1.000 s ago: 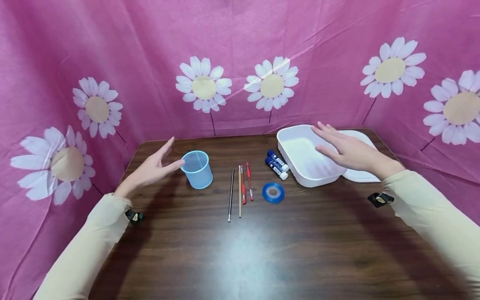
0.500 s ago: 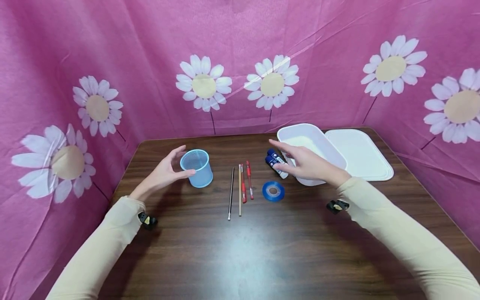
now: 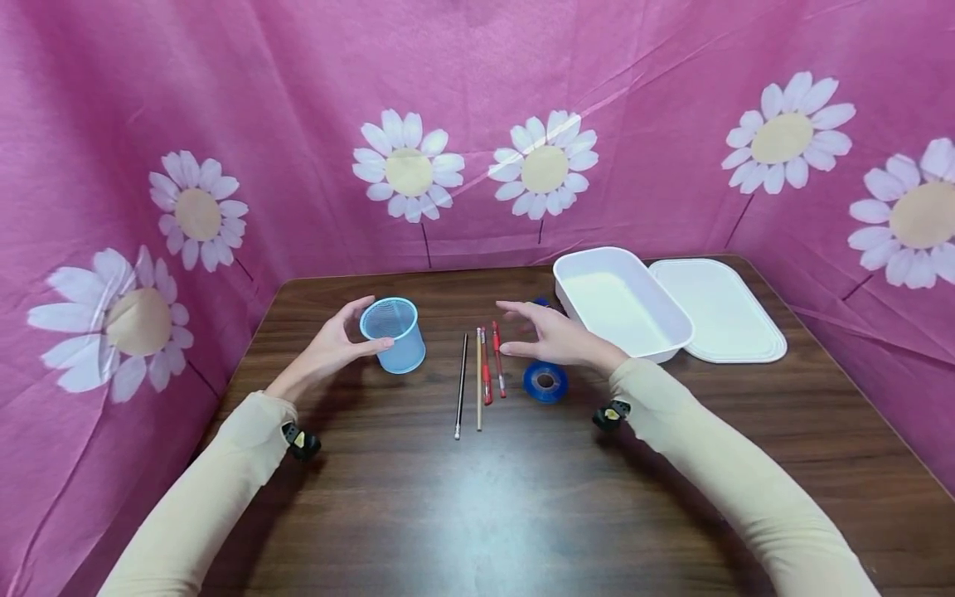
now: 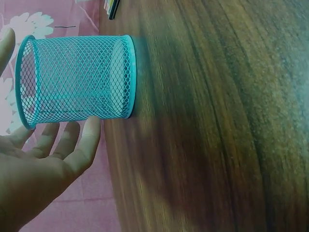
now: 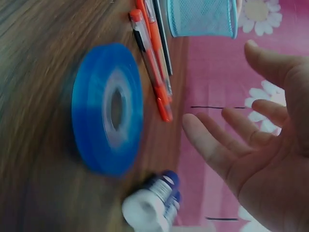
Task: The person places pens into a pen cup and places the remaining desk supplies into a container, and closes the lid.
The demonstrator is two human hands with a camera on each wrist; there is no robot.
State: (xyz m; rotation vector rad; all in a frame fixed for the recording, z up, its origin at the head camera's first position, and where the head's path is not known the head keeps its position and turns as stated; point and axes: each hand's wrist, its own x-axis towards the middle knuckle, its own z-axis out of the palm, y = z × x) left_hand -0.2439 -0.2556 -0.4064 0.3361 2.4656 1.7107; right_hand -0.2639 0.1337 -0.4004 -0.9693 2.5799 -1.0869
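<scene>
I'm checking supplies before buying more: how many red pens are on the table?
2. In the head view, one red pen lies nearest the right hand; the second red pen lies just left of it. No others show.

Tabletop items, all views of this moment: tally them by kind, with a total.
Mesh cup: 1
Red pens: 2
Pencil-like sticks: 2
Blue tape roll: 1
Blue-and-white tubes: 2
White container: 1
White lid: 1
Total: 10
</scene>
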